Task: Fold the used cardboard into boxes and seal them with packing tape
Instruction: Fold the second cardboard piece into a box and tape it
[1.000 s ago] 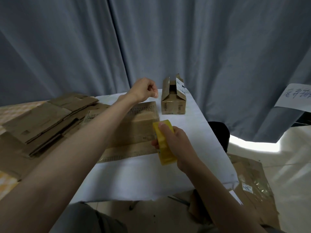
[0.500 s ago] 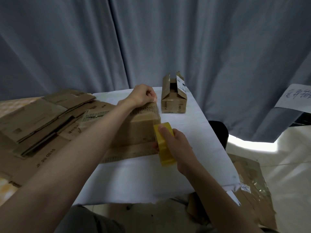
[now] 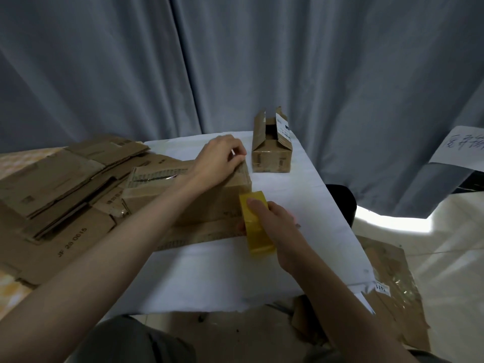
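while your left hand (image 3: 221,157) pinches tape onto the centre box (image 3: 188,197) and your right hand (image 3: 272,221) grips the roll (image 3: 255,222), flat cardboard (image 3: 60,184) at nine o'clock waits unfolded.

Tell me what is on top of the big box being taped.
The left hand rests on the big box at its far right corner, fingers curled as if pinching something; what cannot be made out. The box top under hand and forearm is hidden.
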Available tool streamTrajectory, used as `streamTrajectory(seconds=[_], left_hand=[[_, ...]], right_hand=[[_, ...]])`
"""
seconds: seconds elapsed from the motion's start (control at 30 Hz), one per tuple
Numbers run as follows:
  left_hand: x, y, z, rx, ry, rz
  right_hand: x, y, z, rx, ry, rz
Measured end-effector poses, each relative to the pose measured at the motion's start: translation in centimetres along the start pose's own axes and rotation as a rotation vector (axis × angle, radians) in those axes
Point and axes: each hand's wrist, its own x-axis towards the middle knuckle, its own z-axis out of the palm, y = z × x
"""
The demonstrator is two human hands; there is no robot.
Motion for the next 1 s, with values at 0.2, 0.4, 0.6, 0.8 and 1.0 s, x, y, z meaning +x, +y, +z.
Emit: streamTrajectory(seconds=[0.2,0.4,0.6,0.8,1.0], left_hand=[[-3.6,1.1,-0.4,0.030,-0.186,0.006],[-4.3,1.4,0.0,0.152,-0.361,-0.095],[-4.6,1.1,0.0,0.139,-0.434,-0.133],[-4.5,1.3,-0.4,0.094,-0.498,-0.167],[-4.5,0.6,-0.3,0.022,-0.513,-0.174]], right_hand=[[0.8,0.0,-0.4,0.048,0.030,0.132],[4.3,0.0,-5.3,-0.610,0.295,-0.232],[7.0,2.8,-6.6,-0.991,0.182,-0.262],[6.4,0.6,-7.5,-0.701,0.360,-0.455],[3.8,-3.2,-6.8,-0.311,0.135,-0.863]])
